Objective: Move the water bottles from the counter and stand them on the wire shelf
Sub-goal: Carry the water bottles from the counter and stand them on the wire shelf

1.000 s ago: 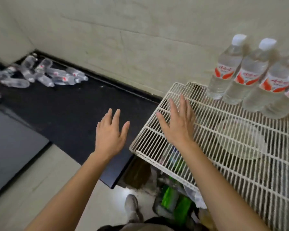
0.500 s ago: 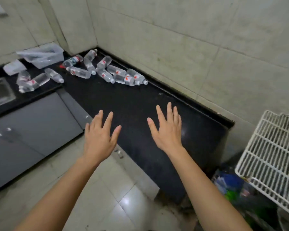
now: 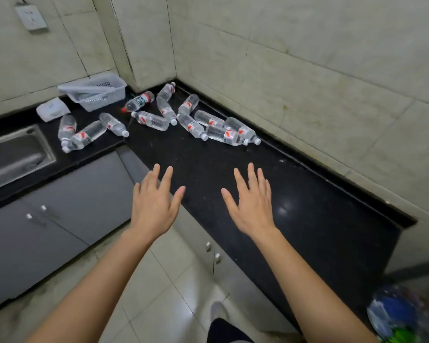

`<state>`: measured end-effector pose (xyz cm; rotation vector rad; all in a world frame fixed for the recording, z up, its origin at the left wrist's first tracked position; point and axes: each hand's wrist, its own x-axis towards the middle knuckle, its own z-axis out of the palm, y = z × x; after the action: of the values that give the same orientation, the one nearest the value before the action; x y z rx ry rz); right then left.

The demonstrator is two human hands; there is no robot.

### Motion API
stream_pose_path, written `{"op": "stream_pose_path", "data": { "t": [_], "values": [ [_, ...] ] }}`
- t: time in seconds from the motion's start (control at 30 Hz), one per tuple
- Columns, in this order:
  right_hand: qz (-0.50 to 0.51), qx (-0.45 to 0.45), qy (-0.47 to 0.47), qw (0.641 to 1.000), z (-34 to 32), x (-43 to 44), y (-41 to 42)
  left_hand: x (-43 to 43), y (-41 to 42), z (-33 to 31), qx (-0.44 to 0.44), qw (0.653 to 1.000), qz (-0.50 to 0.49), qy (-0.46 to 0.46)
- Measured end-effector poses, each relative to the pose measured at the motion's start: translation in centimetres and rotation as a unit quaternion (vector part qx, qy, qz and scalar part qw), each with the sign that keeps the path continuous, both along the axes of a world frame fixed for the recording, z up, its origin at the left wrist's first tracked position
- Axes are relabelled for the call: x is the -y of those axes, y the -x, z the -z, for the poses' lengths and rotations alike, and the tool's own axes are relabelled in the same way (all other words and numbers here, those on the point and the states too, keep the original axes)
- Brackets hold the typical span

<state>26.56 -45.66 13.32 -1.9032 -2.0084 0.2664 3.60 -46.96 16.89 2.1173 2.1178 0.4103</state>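
Several clear water bottles with red-and-white labels lie on their sides on the black counter [image 3: 307, 214], clustered toward the far corner. The nearest pair [image 3: 229, 134] lies close to the back wall; another group [image 3: 86, 134] lies left, beside the sink. One bottle [image 3: 139, 101] has a red cap and a darker label. My left hand [image 3: 154, 206] and my right hand [image 3: 253, 209] are stretched forward with fingers spread, palms down, holding nothing, well short of the bottles. The wire shelf is out of view.
A white plastic basket [image 3: 97, 94] and a white packet [image 3: 52, 112] sit at the counter's back left. A steel sink [image 3: 15, 154] is set into the left counter. Grey cabinet doors [image 3: 60, 211] run below. A bag of colourful items [image 3: 401, 315] sits at the lower right.
The view has swung left from the wire shelf and its upright bottles to the counter corner. Both hands stay open and empty, and the bottles lie closer now.
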Motion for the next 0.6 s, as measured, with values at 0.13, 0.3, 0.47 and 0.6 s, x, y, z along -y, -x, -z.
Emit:
{"op": "stream_pose_path", "data": {
  "t": [0.13, 0.3, 0.47, 0.6],
  "values": [
    [0.006, 0.017, 0.028, 0.999, 2.1, -6.1, 0.9, -6.4, 0.6, 1.1, 0.0, 1.0, 0.031, 0.0],
    [0.012, 0.033, 0.042, 0.999, 3.8, -17.4, 2.3, -18.0, 2.6, 1.3, -0.041, 0.998, 0.043, 0.005],
    [0.031, 0.015, 0.074, 0.997, 5.2, -27.1, 2.9, -28.4, 3.6, 1.2, -0.074, 0.995, 0.059, 0.018],
    [0.037, -0.001, 0.129, 0.991, 6.9, -30.9, 3.5, -33.0, 3.5, 2.0, -0.08, 0.993, 0.072, 0.049]
  ]
}}
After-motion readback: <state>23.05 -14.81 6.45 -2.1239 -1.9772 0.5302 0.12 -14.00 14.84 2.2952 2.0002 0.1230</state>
